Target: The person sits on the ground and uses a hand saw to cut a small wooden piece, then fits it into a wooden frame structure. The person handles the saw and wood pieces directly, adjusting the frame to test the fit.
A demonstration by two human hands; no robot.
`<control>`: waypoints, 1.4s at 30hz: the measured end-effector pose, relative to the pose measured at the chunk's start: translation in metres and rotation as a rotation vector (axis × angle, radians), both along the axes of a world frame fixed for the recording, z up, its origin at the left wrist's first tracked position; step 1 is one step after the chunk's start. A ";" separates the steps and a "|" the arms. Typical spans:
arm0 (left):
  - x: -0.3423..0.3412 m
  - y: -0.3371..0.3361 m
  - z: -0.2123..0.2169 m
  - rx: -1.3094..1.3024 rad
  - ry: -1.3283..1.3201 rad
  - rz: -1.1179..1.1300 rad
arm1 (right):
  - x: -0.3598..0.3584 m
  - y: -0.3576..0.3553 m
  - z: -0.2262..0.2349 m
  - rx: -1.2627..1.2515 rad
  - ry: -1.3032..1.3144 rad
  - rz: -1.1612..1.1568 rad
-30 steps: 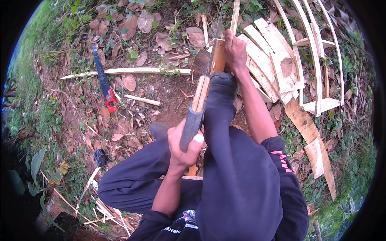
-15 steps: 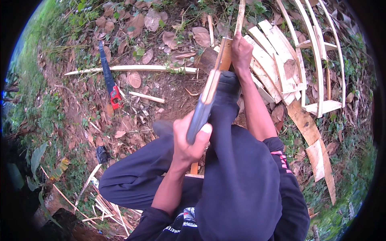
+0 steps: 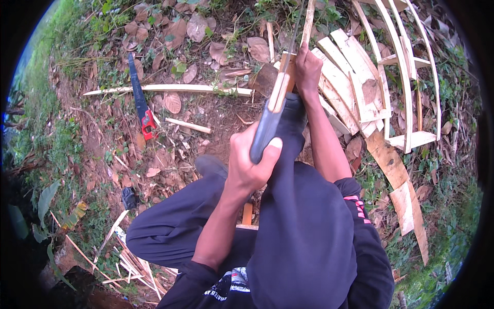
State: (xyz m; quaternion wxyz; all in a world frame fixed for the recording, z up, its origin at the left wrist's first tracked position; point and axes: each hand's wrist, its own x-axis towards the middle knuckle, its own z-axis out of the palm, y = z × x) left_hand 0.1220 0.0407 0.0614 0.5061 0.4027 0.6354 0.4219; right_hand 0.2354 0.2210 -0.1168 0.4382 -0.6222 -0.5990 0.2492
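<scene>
Right now my left hand (image 3: 249, 162) is wrapped shut around the dark grey handle of a long knife (image 3: 271, 116), thumb laid along its side, with the blade running up and away from me over my raised knee. My right hand (image 3: 307, 67) is closed around a thin wooden strip (image 3: 309, 23) that stands nearly upright, just where the blade end meets it; I cannot tell exactly how the edge sits against the wood.

That strip looks light, stiff and dry, likely to split along its grain and to whip or snap if bent, so I judge it best held low, close to the cut, fingers kept behind the edge. The knife looks fairly heavy toward the blade and its smooth handle could slip, so a full fist well back on the grip suits it.

Beside my right arm lies a heap of pale split slats (image 3: 350, 67) and a curved slatted frame (image 3: 406, 77). To my left, on the leaf-strewn ground (image 3: 170, 154), lies a handsaw (image 3: 141, 103) with a red handle and a long pale stick (image 3: 170, 88).
</scene>
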 end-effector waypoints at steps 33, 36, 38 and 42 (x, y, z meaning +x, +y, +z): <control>0.008 0.011 0.009 -0.056 -0.181 0.057 | -0.009 -0.001 -0.002 -0.054 0.025 -0.019; -0.005 -0.035 0.003 0.065 -0.043 -0.065 | 0.000 0.004 0.001 -0.026 0.023 -0.056; -0.005 -0.055 0.011 0.067 -0.075 -0.016 | -0.002 0.003 0.002 -0.007 0.029 -0.046; -0.015 -0.003 -0.007 0.039 -0.013 -0.116 | -0.009 -0.003 0.005 0.058 -0.029 0.020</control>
